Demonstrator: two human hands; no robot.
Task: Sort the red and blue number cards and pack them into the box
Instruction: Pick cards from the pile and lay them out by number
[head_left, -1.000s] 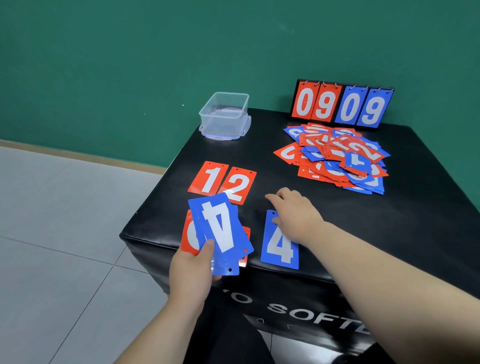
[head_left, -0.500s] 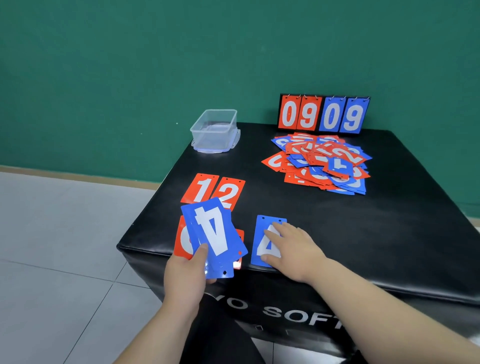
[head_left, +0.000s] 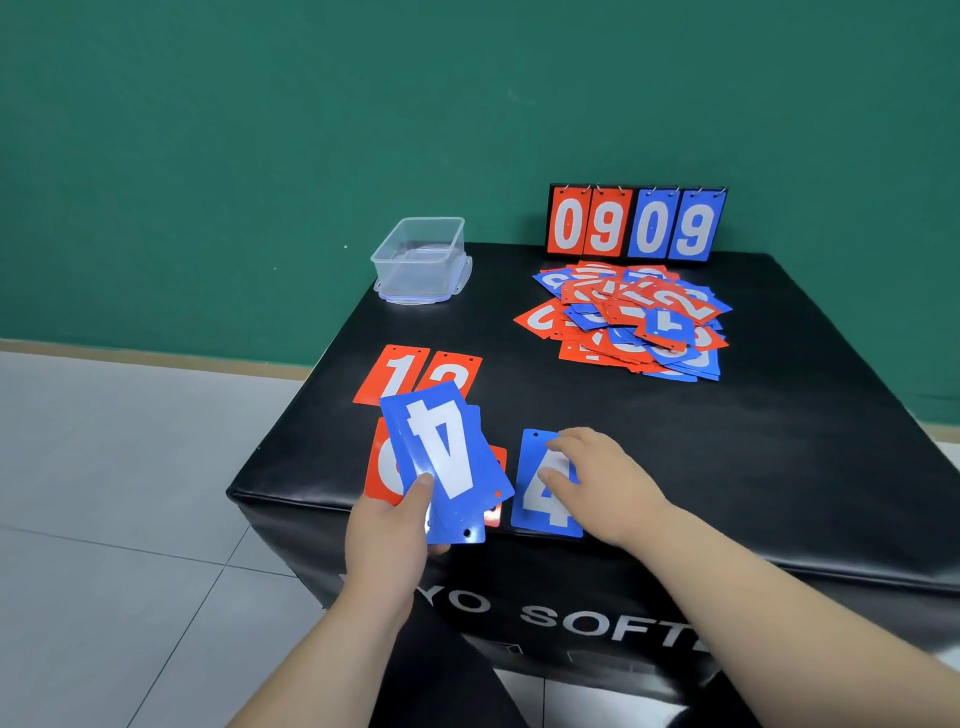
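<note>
Left hand (head_left: 387, 530) clamps blue stack (head_left: 447, 457); right hand (head_left: 597, 478) fingers (head_left: 571, 441) flat on blue 4 card (head_left: 543, 512); card could slide off near counter (head_left: 727, 467) edge.

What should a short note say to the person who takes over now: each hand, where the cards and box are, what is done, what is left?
Left hand holds a fan of blue cards, a 4 on top.
Right hand rests its fingers on a blue 4 card lying flat on the black table.
Red 1 card and red 2 card lie side by side; a red 0 card lies partly behind the fan.
Mixed pile far right; clear box far left, no cards visible in it.
Done: a few cards laid out. Left: sort the pile, pack everything.
</note>
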